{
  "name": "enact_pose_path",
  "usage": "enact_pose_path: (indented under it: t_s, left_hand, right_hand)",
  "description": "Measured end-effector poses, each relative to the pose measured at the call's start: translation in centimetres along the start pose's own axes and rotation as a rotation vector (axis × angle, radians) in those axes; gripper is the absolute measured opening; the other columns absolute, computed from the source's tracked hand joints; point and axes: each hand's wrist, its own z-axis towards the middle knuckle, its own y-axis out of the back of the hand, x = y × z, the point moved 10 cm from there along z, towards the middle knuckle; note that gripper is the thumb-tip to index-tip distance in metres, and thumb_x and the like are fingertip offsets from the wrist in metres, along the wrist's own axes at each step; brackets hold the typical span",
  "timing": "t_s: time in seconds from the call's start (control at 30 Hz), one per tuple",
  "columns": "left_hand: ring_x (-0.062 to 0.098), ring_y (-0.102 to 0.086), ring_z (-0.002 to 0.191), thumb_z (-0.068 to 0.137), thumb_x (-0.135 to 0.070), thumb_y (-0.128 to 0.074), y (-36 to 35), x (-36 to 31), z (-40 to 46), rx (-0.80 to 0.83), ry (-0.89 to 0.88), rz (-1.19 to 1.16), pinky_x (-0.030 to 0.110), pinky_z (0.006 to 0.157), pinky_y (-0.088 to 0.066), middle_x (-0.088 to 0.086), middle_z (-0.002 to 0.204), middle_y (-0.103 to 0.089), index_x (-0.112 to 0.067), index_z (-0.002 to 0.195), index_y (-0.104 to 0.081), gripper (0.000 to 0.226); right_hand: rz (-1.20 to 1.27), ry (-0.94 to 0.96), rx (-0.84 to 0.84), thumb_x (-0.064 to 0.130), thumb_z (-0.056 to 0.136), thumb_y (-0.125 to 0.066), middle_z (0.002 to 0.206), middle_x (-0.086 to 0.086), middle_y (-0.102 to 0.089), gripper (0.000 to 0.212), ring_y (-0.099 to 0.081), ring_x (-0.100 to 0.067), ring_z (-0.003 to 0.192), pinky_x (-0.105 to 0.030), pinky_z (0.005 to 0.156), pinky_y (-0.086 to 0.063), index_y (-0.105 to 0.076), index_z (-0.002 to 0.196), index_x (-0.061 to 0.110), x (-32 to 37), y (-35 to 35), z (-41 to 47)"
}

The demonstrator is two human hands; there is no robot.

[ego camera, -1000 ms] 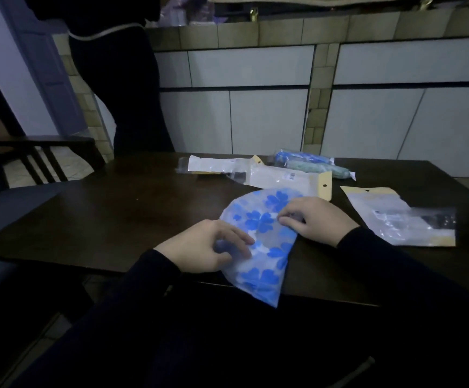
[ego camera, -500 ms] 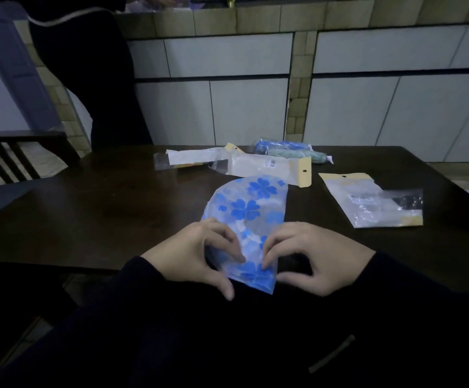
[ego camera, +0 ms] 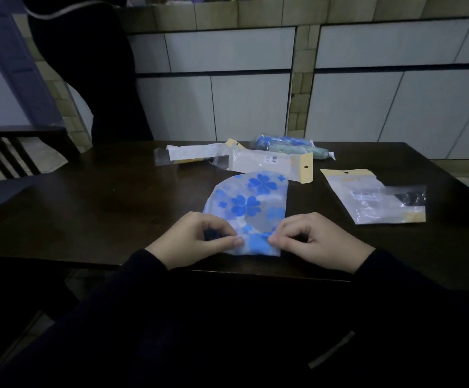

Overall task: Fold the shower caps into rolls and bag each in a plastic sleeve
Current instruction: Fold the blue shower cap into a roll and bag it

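A clear shower cap (ego camera: 251, 203) with blue flower prints lies folded flat on the dark wooden table (ego camera: 101, 208), its narrow end toward me. My left hand (ego camera: 196, 239) pinches that near end at its left side. My right hand (ego camera: 314, 240) pinches the same end at its right side, and the edge is turned up into a small first fold between my thumbs. Two rolled caps (ego camera: 289, 145), one blue and one green, lie at the far side of the table.
Empty plastic sleeves with yellow header cards lie beyond the cap (ego camera: 272, 163), at the far left (ego camera: 191, 154) and to the right (ego camera: 376, 197). A person in dark clothes (ego camera: 93, 79) stands at the table's far left corner. A chair (ego camera: 12, 147) sits at the left.
The cap was pulled straight from its slanted lie. My right hand came down from the cap's middle to its near end, and both hands have begun turning that end over.
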Motion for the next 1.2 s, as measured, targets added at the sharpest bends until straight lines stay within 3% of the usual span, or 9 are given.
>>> enact_pose_path:
  t_s: [0.17, 0.37, 0.43, 0.5, 0.57, 0.63, 0.8, 1.03, 1.2]
  left_hand:
    - [-0.004, -0.058, 0.067, 0.078, -0.032, -0.077, 0.0, 0.1, 0.4, 0.002, 0.043, 0.023, 0.011, 0.068, -0.042, -0.011, 0.07, -0.07, -0.024, 0.077, -0.075, 0.008]
    - [0.005, -0.063, 0.071, 0.078, -0.028, -0.08, -0.1, -0.9, 0.3, 0.002, -0.041, 0.129, 0.013, 0.074, -0.046, -0.007, 0.072, -0.069, -0.028, 0.087, -0.069, 0.014]
    - [0.013, -0.064, 0.08, 0.08, -0.027, -0.08, -0.6, -1.6, 0.1, 0.022, -0.148, 0.192, 0.022, 0.076, -0.05, -0.006, 0.084, -0.067, -0.028, 0.086, -0.073, 0.009]
    - [0.01, -0.06, 0.086, 0.082, -0.032, -0.076, -0.9, -2.3, -0.1, 0.009, -0.264, 0.316, 0.027, 0.079, -0.048, -0.01, 0.091, -0.064, -0.029, 0.088, -0.076, 0.006]
    - [0.005, -0.054, 0.091, 0.085, -0.044, -0.068, -1.1, -2.7, -0.2, 0.016, -0.329, 0.448, 0.029, 0.082, -0.045, -0.016, 0.093, -0.064, -0.033, 0.092, -0.077, 0.016]
    - [0.004, -0.055, 0.094, 0.084, -0.053, -0.066, -1.1, -2.5, -0.2, 0.06, -0.322, 0.447, 0.026, 0.083, -0.046, -0.018, 0.095, -0.065, -0.034, 0.095, -0.078, 0.025]
    - [0.007, -0.058, 0.104, 0.073, -0.048, -0.079, -0.7, -0.7, 0.1, 0.113, -0.207, 0.27, 0.022, 0.091, -0.046, -0.017, 0.102, -0.065, -0.033, 0.101, -0.077, 0.032]
    - [0.004, -0.062, 0.099, 0.077, -0.045, -0.073, -0.2, -0.5, 0.1, 0.075, -0.197, 0.259, 0.016, 0.085, -0.048, -0.015, 0.102, -0.067, -0.026, 0.1, -0.079, 0.03]
    - [-0.001, -0.064, 0.079, 0.088, -0.041, -0.066, 1.3, -0.8, -0.2, -0.09, -0.218, 0.351, 0.015, 0.071, -0.047, -0.017, 0.085, -0.07, -0.023, 0.089, -0.074, 0.02]
  right_hand:
    - [0.064, -0.074, -0.143, 0.029, 0.082, -0.075, 0.069, 0.009, -0.066, 0.027, -0.059, 0.001, 0.062, -0.011, 0.062, -0.038, -0.066, 0.057, 0.03, -0.8, 0.8, -0.6]
    - [-0.025, -0.074, -0.251, 0.023, 0.074, -0.082, 0.075, 0.007, -0.065, 0.018, -0.06, 0.001, 0.071, -0.006, 0.064, -0.039, -0.065, 0.071, 0.02, -0.5, 1.3, -1.3]
    - [-0.052, 0.0, -0.242, 0.02, 0.076, -0.081, 0.084, 0.009, -0.062, 0.014, -0.06, -0.002, 0.078, -0.009, 0.07, -0.041, -0.068, 0.079, 0.024, 0.1, 1.0, -1.3]
    - [-0.169, 0.058, -0.197, 0.025, 0.081, -0.076, 0.092, 0.015, -0.06, 0.009, -0.059, -0.002, 0.086, -0.02, 0.087, -0.041, -0.075, 0.088, 0.03, 0.7, 0.3, -1.2]
    - [-0.349, 0.053, -0.138, 0.035, 0.087, -0.068, 0.093, 0.023, -0.058, 0.008, -0.054, 0.003, 0.095, -0.04, 0.107, -0.027, -0.075, 0.091, 0.036, 0.8, -0.1, -0.9]
    - [-0.44, -0.009, -0.043, 0.042, 0.091, -0.059, 0.097, 0.025, -0.058, 0.016, -0.049, 0.005, 0.102, -0.048, 0.115, -0.012, -0.073, 0.096, 0.038, 0.6, -0.3, -0.6]
    - [-0.559, -0.041, 0.085, 0.076, 0.072, -0.048, 0.099, 0.026, -0.059, 0.051, -0.045, 0.006, 0.106, -0.049, 0.114, -0.002, -0.073, 0.1, 0.041, 1.1, -0.5, -0.2]
    - [-0.72, -0.034, -0.01, 0.059, 0.09, -0.047, 0.087, 0.012, -0.063, 0.039, -0.05, -0.006, 0.099, -0.049, 0.115, -0.002, -0.074, 0.094, 0.031, 2.0, -0.3, -0.1]
    - [-0.565, -0.137, -0.167, 0.051, 0.093, -0.049, 0.082, 0.01, -0.064, 0.028, -0.053, -0.003, 0.089, -0.046, 0.116, -0.006, -0.068, 0.091, 0.031, 0.7, 0.9, -0.1]
